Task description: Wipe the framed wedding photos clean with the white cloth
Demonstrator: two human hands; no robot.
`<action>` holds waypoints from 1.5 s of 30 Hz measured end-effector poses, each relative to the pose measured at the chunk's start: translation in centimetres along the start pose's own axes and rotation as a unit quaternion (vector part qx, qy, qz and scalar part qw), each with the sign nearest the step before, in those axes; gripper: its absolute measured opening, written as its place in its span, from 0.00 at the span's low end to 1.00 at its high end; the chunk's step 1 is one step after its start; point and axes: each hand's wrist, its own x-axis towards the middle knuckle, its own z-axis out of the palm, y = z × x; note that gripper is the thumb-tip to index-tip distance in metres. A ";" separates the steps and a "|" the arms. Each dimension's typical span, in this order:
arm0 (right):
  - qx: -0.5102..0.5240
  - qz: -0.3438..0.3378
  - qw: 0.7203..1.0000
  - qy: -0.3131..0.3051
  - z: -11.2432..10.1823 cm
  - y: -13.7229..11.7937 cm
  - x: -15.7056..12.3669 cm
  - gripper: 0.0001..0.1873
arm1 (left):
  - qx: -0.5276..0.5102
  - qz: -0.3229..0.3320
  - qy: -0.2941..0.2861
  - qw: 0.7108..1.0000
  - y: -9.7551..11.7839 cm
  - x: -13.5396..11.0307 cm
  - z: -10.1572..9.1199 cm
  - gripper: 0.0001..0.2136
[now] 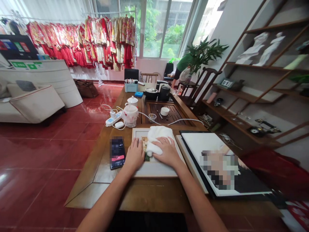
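A white-framed picture (154,170) lies flat on the wooden table (101,175) right in front of me. My left hand (134,155) rests flat on the frame's left side, fingers stretched out. My right hand (167,151) presses a white cloth (158,134) onto the picture's glass, fingers curled over the cloth's near edge. The cloth covers the frame's upper middle.
A phone (117,152) lies left of the frame. A large photo album (217,161) sits to the right. Farther back stand a power strip (113,118), a white teapot (130,112), a tea tray (169,112) with a cup and kettles. Shelves line the right wall; a sofa stands left.
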 end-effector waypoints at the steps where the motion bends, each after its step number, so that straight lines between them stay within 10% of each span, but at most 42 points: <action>1: 0.002 -0.002 1.000 0.000 0.0 -0.2 -0.4 0.23 | 0.001 0.000 0.001 1.000 0.0 0.0 0.0 0.21; 9: 0.038 -0.024 0.998 -0.036 -1.5 -1.4 -4.2 0.21 | 0.008 0.002 0.000 1.000 0.1 0.0 -0.1 0.22; 22: -0.018 0.017 1.000 -0.007 -0.2 0.1 0.1 0.24 | 0.017 0.003 0.000 1.000 -0.1 0.0 0.2 0.22; 32: 0.021 -0.002 0.999 -0.029 -1.6 -1.7 -4.5 0.20 | 0.025 0.006 -0.003 1.000 -0.1 0.1 0.1 0.22; 45: -0.018 0.018 1.000 -0.009 -0.8 -0.5 -0.3 0.20 | 0.036 0.020 0.018 0.999 -0.2 0.1 0.4 0.21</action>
